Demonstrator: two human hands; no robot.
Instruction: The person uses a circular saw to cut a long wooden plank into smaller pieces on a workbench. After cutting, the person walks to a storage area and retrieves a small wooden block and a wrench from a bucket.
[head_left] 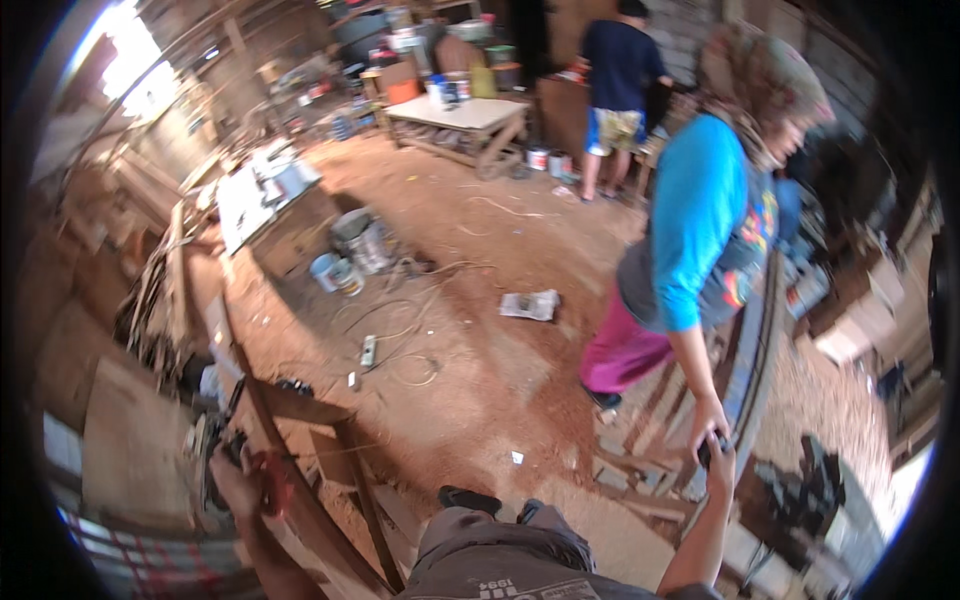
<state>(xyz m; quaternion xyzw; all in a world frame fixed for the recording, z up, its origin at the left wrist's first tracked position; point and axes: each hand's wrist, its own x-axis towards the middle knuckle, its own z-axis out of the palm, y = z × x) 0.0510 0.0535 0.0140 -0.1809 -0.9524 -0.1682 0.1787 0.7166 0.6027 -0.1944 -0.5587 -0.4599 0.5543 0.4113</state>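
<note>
Out to the right, my right hand is closed on a small dark object. A co-worker's hand reaches down onto the same object from above, so both hands touch it. My left hand is at the lower left beside a long wooden beam. Its fingers curl round something dark, too blurred to name. Just right of those fingers is a blurred red thing.
The co-worker in a blue-sleeved top stands close on my right. Another person stands at the back. Cords and a power strip lie on the dirt floor, with paint cans beyond. A low table stands farther back.
</note>
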